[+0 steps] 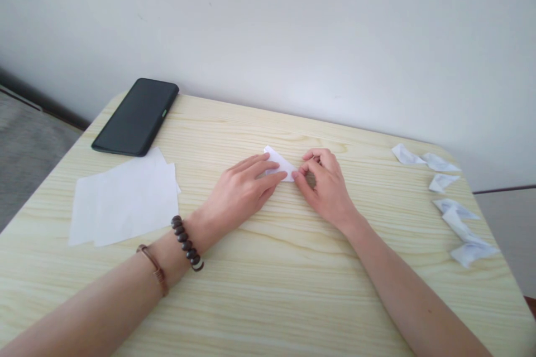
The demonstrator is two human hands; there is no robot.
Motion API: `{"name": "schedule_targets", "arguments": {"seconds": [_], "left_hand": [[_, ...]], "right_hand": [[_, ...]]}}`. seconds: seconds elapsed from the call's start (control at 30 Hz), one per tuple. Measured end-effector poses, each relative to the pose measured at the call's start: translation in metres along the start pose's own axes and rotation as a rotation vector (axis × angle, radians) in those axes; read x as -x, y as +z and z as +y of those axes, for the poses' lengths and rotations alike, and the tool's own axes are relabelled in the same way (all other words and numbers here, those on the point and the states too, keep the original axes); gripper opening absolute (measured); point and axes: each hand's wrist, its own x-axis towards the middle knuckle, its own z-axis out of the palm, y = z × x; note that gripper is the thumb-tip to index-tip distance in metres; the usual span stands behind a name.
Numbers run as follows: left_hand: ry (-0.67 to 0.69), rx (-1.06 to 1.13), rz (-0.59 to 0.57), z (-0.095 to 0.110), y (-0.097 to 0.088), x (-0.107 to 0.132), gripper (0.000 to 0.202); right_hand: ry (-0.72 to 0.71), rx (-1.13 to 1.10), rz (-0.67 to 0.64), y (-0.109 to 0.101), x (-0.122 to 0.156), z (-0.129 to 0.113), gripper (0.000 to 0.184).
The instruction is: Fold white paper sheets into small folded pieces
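Observation:
A small folded piece of white paper (278,164) lies on the wooden table between my hands. My left hand (247,181) rests over its left part, fingers stretched out and pressing it flat. At the paper's right corner, my right hand (321,184) has thumb and index finger pinched together on the tip. The other fingers of that hand are curled. Part of the paper's lower left is hidden under my left fingers. A dark beaded bracelet (186,242) and a thin brown bangle (154,269) circle my left wrist.
Flat white paper sheets (129,201) overlap on the left, just below a black phone (136,117). Several folded white paper pieces (460,226) lie along the right edge of the table (268,301). A white wall (268,28) stands directly behind the table.

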Motion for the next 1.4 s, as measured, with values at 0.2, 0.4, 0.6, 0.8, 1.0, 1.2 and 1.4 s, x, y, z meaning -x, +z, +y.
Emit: {"name": "schedule_targets", "arguments": {"seconds": [0.2,0.4,0.6,0.8,1.0,1.2,1.4], "left_hand": [[0.018,-0.014,-0.025,-0.0012,-0.0002,0.0014,0.026],[0.013,-0.011,-0.012,-0.0009,0.0001,0.0008,0.025],[0.008,-0.015,-0.022,0.0000,-0.0005,0.0005,0.025],[0.003,-0.027,-0.035,0.0026,-0.0020,-0.0003,0.026],[0.017,-0.046,-0.032,0.0023,-0.0016,-0.0003,0.028],[0.026,-0.067,-0.046,0.0012,-0.0018,0.0002,0.027],[0.060,-0.096,-0.057,0.0007,-0.0039,-0.0002,0.032]], "right_hand": [[0.004,-0.003,-0.010,-0.0003,-0.0004,0.0002,0.011],[0.014,0.000,-0.019,-0.0003,-0.0005,0.0000,0.012],[0.011,-0.006,-0.023,0.0003,-0.0006,0.0007,0.012],[0.009,-0.009,-0.014,0.0003,-0.0007,0.0004,0.012],[0.012,-0.008,-0.026,-0.0003,-0.0011,0.0001,0.012],[0.012,-0.012,-0.026,0.0001,-0.0006,0.0001,0.014],[0.028,-0.032,-0.022,0.0000,-0.0005,-0.0006,0.014]]}}
